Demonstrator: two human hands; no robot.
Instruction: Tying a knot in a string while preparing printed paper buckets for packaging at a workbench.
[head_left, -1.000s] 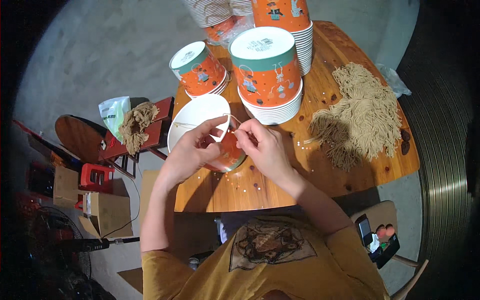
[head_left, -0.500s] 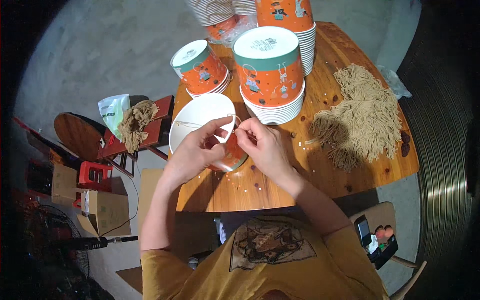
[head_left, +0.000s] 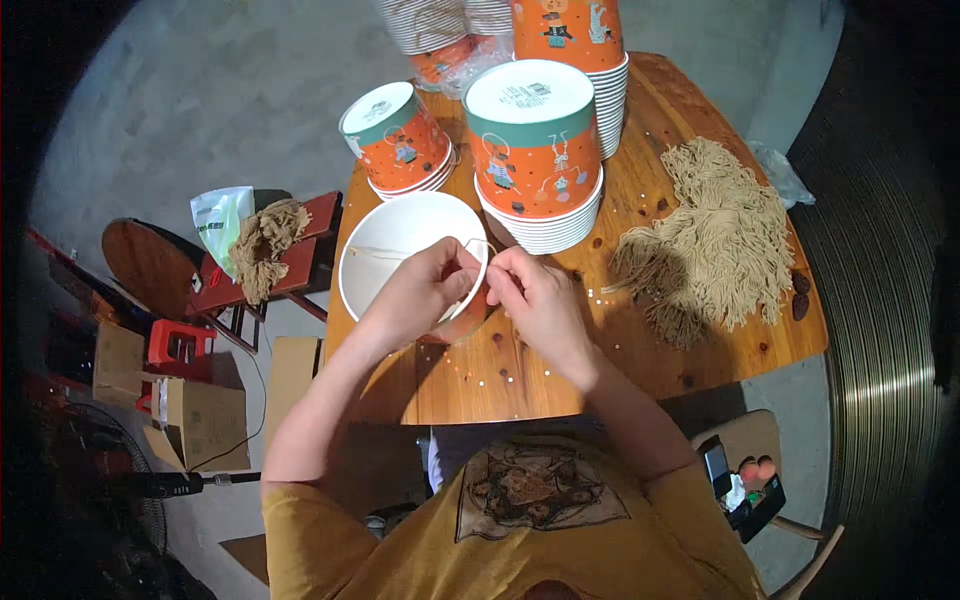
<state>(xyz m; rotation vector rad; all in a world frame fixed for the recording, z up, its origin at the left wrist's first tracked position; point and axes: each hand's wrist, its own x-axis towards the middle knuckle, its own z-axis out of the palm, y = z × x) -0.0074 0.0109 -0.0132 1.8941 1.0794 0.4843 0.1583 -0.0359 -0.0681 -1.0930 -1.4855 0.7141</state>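
Both hands met at the near rim of an open paper bucket: left hand (head_left: 425,292) curled closed over the bucket's rim and side, right hand (head_left: 532,290) with fingertips pinched shut on a thin cord (head_left: 482,243) that looped up over the rim just between the two hands. Largest item noted was the round wooden counter (head_left: 560,370), carrying everything in use. On its right part lay a loose heap of tan cords (head_left: 710,235), well apart from the hands. At the far edge stood a tall stack of orange printed buckets (head_left: 570,40), partly cut off by the frame. In front of it sat a second stack of upturned orange buckets (head_left: 535,150) with a green band and white base uppermost, just beyond the bucket in hand. That paper bucket (head_left: 400,245), white inside and orange outside, lay tilted with its mouth facing up toward the camera, on the near-left part of the counter, touching both hands. A smaller tilted stack of buckets (head_left: 398,135) stood at far left. Off the counter, left, a red stool (head_left: 300,255) bore a small bundle of cords (head_left: 265,240) beside a pale plastic bag (head_left: 220,220). Small dark spots dotted the counter surface.
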